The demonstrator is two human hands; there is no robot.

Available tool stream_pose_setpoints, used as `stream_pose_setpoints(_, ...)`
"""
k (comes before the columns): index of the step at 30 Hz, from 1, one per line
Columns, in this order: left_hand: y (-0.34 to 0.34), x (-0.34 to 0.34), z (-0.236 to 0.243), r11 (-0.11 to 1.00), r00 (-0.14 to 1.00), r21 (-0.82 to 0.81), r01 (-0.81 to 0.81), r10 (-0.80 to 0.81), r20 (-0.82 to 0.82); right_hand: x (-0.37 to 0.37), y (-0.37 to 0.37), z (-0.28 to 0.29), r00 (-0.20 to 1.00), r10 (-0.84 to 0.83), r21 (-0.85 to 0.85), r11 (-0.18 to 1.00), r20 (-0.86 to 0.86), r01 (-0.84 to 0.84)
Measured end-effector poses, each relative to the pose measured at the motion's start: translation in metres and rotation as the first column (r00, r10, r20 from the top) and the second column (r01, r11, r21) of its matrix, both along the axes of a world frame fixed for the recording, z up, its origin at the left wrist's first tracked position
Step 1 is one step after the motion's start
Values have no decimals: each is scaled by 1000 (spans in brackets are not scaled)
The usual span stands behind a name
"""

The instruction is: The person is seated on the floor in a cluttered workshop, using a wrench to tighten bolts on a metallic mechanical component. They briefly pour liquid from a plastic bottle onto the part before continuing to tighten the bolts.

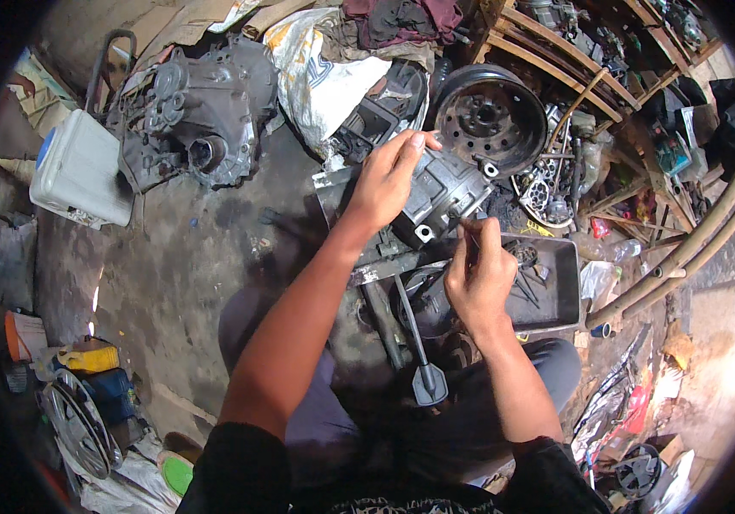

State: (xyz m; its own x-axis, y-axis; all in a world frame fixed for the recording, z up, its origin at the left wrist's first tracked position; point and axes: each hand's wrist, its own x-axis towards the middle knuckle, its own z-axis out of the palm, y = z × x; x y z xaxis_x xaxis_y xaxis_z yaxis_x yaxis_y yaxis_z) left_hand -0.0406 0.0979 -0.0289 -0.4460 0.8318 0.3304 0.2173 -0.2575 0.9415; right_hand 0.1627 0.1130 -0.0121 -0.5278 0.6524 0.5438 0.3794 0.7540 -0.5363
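Observation:
A grey cast metal housing with bolt lugs point(446, 190), like a car compressor, rests tilted on a low metal stand point(380, 271) in front of me. My left hand point(391, 176) grips its left end, thumb on top and the other fingers partly hidden. At its near right side is my right hand point(480, 270), with thumb and forefinger pinched against the housing. Whatever lies between those fingertips is too small to make out. Below the stand, a grey tool with a long thin shaft and flared end point(429, 385) leans toward my legs.
A dark rectangular tray point(560, 301) with small metal parts sits right of the stand. Beyond the housing lies a black wheel rim point(491, 120). A large gearbox casing point(205, 111) and a pale plastic box point(83, 171) stand at left. Wooden shelving point(547, 51) rises at far right.

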Motion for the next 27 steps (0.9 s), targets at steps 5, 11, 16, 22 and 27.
stream_pose_setpoints(5, -5, 5, 0, 999, 999, -33, -42, 42, 8, 10, -17, -5, 990, 89, -59, 995, 113, -83)
stream_pose_setpoints(11, -13, 22, 13, 991, 992, -45, -126, 128, 24, 12, -7, -2, 997, 54, -104, 993, 61, -47)
stream_pose_setpoints(16, -21, 29, 16, 975, 974, -73, -210, 215, 68, 15, -5, 21, 997, 80, -221, 972, -10, -80)
stream_pose_setpoints(22, -35, 43, 17, 949, 956, -136, -285, 291, 26, 30, 8, 36, 994, 71, -307, 947, -78, -92)
stream_pose_setpoints(27, -19, 16, 26, 940, 950, -196, -280, 301, 85, 27, 14, 43, 985, 65, -479, 867, -162, -136)
